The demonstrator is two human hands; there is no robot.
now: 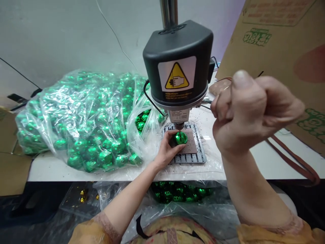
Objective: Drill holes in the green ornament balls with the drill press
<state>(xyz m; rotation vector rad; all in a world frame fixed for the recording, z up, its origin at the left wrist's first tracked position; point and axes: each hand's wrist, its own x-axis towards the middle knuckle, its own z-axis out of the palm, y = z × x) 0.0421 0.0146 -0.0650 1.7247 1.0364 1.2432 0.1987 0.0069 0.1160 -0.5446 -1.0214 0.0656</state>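
Between the thumb and fingers of my left hand is a shiny green faceted ball, held on a pinkish board over the slotted metal base. The bit of a black bench drill press comes down right at the ball's top; I cannot tell how deep it sits. To the right of the drill head, my right hand is closed around the feed lever, whose grip end is hidden in the fist. Dark shavings lie scattered around the base.
A large clear plastic bag of green balls fills the table's left side. Another open bag of green balls sits below the front edge. A cardboard box and a brown strap are on the right. Gold balls lie lower left.
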